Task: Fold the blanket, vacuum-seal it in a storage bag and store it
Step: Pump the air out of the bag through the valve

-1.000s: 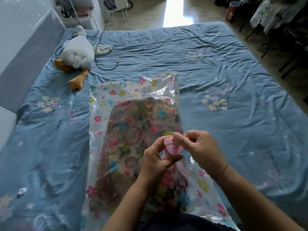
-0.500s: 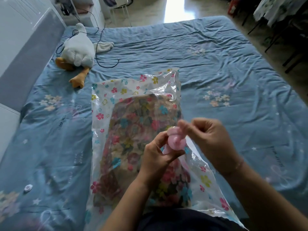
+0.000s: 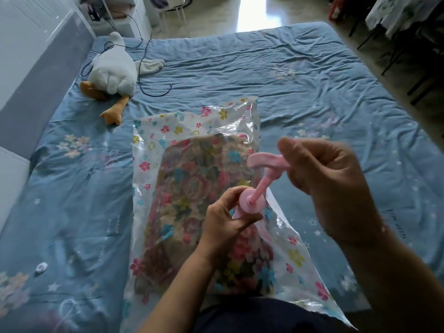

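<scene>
The folded floral blanket (image 3: 189,188) lies inside the clear, flower-printed storage bag (image 3: 168,129), which is spread flat on the blue bedsheet (image 3: 312,80). Over the bag's near right part, the left hand (image 3: 224,218) curls round the pink hand pump (image 3: 251,203) just under its round cap, with the blanket directly beneath. The right hand (image 3: 329,186), higher over the bag's right edge, grips the T-handle (image 3: 263,161), its rod exposed above the cap.

- Storage bag (image 3: 242,121): clear plastic film, glossy, creased, w/ printed flowers.
- Blanket (image 3: 192,188) inside: soft matt cloth, floral (looks fleecy).
- Hand pump (image 3: 258,188): pink plastic, smooth, slight sheen.
- Bedsheet (image 3: 300,75): blue matt cloth, wrinkled.
- Plush goose (image 3: 113,68): white fuzzy fabric, orange feet.
- Floor (image 3: 216,10): hard, glossy, reflective.
</scene>
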Action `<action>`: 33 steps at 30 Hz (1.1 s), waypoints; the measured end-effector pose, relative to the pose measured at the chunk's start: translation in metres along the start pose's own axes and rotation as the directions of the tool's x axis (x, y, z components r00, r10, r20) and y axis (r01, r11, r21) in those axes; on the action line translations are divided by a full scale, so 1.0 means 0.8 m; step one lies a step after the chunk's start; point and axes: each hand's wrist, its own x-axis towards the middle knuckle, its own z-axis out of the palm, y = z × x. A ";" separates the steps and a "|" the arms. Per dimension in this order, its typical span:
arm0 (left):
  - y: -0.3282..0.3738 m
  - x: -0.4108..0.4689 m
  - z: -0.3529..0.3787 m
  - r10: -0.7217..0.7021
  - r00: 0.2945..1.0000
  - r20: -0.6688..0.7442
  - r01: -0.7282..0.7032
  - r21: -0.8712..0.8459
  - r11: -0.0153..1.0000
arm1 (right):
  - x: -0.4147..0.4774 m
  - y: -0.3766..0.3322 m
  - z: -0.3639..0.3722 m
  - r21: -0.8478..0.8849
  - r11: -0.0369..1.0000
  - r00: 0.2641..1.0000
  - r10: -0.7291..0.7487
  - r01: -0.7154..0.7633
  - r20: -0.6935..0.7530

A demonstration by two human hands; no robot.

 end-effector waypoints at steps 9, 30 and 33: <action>-0.010 -0.007 0.006 0.030 0.999 0.018 -0.030 0.002 1.000 | -0.035 0.098 -0.006 -0.387 0.879 0.955 0.295 -0.279 -0.017; -0.052 -0.017 -0.006 0.084 0.988 0.131 -0.091 0.049 0.995 | -0.064 0.062 0.021 -0.214 0.965 0.982 0.125 -0.153 -0.140; -0.051 -0.028 -0.006 0.120 0.980 0.156 -0.132 0.067 0.989 | -0.094 0.118 0.021 -0.440 0.825 0.935 0.316 -0.355 -0.161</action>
